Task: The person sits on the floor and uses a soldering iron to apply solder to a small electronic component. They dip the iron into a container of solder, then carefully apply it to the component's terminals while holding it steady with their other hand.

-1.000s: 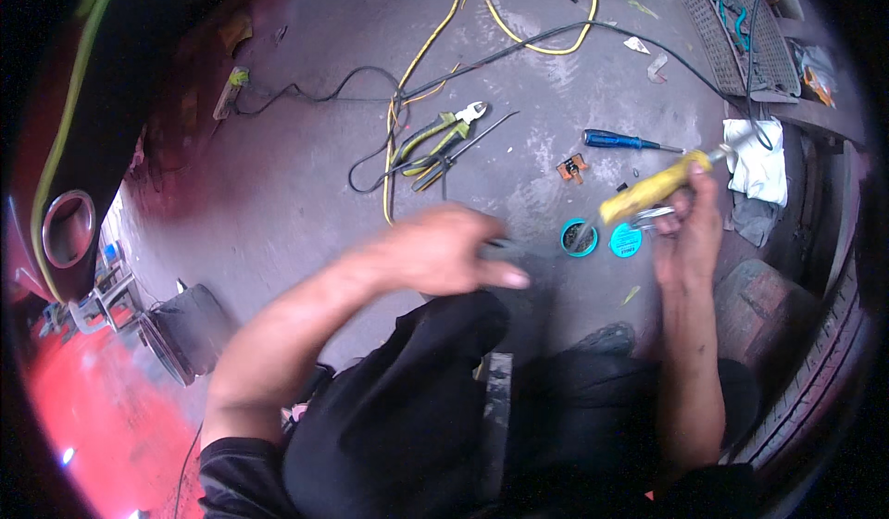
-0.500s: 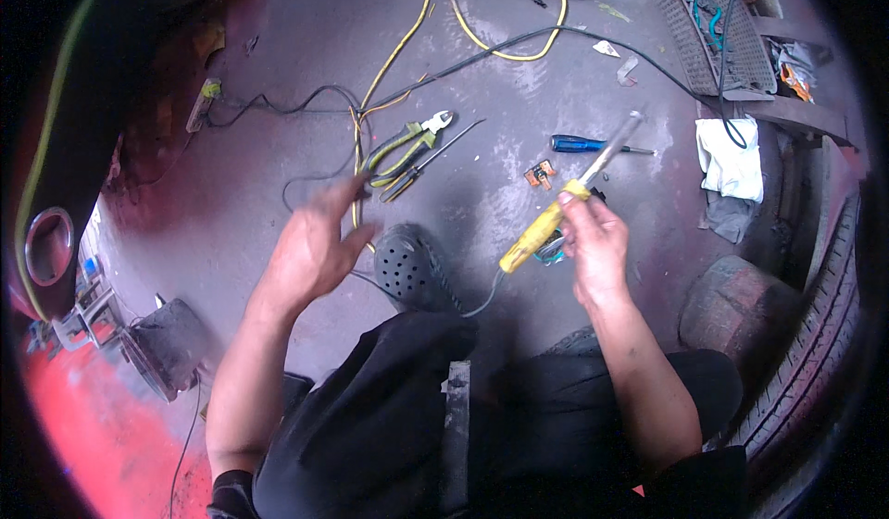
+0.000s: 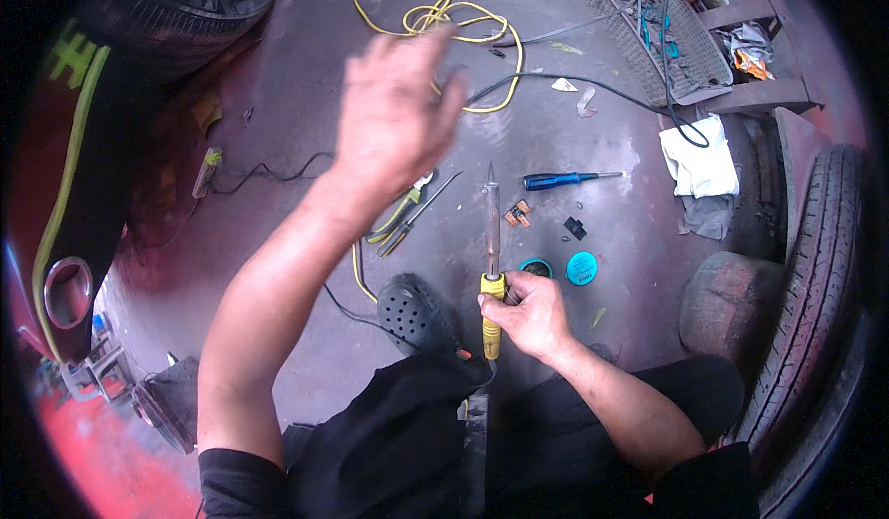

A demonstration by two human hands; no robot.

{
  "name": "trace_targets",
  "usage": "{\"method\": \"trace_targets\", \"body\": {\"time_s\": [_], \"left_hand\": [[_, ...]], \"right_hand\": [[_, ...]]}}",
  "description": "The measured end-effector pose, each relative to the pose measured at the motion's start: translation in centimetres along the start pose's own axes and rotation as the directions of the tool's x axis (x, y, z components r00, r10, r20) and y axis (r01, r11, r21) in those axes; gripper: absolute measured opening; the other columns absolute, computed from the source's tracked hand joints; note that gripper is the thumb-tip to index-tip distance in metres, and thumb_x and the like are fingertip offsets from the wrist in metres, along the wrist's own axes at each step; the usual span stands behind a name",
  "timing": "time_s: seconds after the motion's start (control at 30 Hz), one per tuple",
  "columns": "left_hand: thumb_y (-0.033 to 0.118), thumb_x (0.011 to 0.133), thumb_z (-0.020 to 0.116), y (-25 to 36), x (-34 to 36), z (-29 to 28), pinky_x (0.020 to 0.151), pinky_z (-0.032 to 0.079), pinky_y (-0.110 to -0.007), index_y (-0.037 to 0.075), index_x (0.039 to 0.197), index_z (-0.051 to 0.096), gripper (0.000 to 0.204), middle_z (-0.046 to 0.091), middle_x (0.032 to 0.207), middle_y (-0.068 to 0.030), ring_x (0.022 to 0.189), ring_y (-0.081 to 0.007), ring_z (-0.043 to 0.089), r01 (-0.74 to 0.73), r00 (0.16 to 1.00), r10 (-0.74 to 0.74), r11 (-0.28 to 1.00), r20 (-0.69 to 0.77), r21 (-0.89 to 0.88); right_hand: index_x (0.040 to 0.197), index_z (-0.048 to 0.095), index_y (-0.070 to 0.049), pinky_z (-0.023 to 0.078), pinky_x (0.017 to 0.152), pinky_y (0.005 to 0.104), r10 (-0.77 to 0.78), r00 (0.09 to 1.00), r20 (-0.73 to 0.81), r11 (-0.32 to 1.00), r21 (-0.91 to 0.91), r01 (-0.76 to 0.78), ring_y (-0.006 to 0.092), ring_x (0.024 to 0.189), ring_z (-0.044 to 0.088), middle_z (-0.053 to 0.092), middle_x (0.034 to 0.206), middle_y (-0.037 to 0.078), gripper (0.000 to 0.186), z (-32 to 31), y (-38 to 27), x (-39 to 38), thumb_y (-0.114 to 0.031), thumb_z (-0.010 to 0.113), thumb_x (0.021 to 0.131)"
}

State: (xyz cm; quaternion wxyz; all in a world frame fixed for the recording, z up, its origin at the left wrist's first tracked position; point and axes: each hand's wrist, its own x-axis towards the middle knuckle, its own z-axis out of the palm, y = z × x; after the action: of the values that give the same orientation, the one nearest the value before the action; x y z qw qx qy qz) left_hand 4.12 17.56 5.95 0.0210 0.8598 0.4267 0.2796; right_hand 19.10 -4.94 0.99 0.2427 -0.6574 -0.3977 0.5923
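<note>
Floor's cluttered: blue screwdriver (image 3: 563, 180), pliers (image 3: 400, 215), yellow cable (image 3: 435, 14). Right hand (image 3: 530, 315) grips the soldering iron (image 3: 492, 260) upright by its yellow handle; left hand (image 3: 396, 116) is raised, fingers spread, holding nothing.

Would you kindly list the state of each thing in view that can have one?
Soldering iron: upright, tip up, held by its yellow handle.
Right hand: closed on the handle.
Left hand: raised, open, blurred, holding nothing.
Blue screwdriver: lying flat on the floor.
Round teal tin: open, lid beside it.
</note>
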Motion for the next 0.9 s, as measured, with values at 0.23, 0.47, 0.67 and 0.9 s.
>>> {"method": "trace_targets", "body": {"time_s": [0.23, 0.47, 0.67, 0.9], "left_hand": [[0.037, 0.097, 0.06, 1.8, -0.5, 4.4, 0.1, 0.041, -0.053, 0.009, 0.139, 0.053, 0.052, 0.065, 0.126, -0.0134, 0.12, -0.0306, 0.056, -0.219, 0.866, 0.182, 0.975, 0.465, 0.026], [0.034, 0.099, 0.059, -2.9, 0.2, 2.3, 0.091, 0.05, -0.045, 0.001, 0.124, 0.063, 0.041, 0.07, 0.108, -0.0198, 0.101, -0.0366, 0.066, 0.388, 0.918, -0.396, 0.886, 0.022, -0.254], [0.031, 0.1, 0.059, 1.8, -2.6, 2.6, 0.106, 0.04, -0.045, 0.006, 0.13, 0.062, 0.039, 0.069, 0.113, -0.0147, 0.112, -0.0314, 0.062, -0.047, 0.975, 0.072, 0.991, 0.209, -0.124], [0.034, 0.103, 0.056, -4.1, -2.9, 2.9, 0.095, 0.047, -0.041, 0.003, 0.122, 0.065, 0.037, 0.07, 0.111, -0.0157, 0.102, -0.0283, 0.066, 0.276, 0.961, -0.276, 0.961, 0.011, 0.009]], "right_hand": [[0.094, 0.072, -0.001, 0.047, 0.06, 0.0307, -0.11, 0.994, -0.007, 0.989, -0.103, 0.109, 0.0115, 0.064, 0.059, 0.066, 0.072, 0.008, 0.024, 0.8, 0.5, -0.1, -0.022, 0.078, 0.082], [0.092, 0.069, 0.003, 0.052, 0.067, 0.0328, -0.075, 0.997, 0.021, 0.993, 0.093, 0.073, 0.0089, 0.076, 0.064, 0.067, 0.075, 0.01, 0.029, 1.2, 3.6, 1.0, -0.022, 0.079, 0.083], [0.088, 0.07, -0.002, 0.054, 0.066, 0.0433, -0.057, 0.998, 0.033, 0.975, -0.213, 0.063, 0.0388, 0.075, 0.069, 0.068, 0.076, 0.02, 0.035, 0.8, 1.0, 0.9, -0.034, 0.078, 0.075], [0.095, 0.071, -0.002, 0.056, 0.061, 0.0375, -0.006, 0.998, 0.061, 0.999, -0.044, 0.009, 0.0215, 0.062, 0.072, 0.07, 0.072, 0.015, 0.027, 0.9, 0.6, 0.3, -0.025, 0.077, 0.082]]}}
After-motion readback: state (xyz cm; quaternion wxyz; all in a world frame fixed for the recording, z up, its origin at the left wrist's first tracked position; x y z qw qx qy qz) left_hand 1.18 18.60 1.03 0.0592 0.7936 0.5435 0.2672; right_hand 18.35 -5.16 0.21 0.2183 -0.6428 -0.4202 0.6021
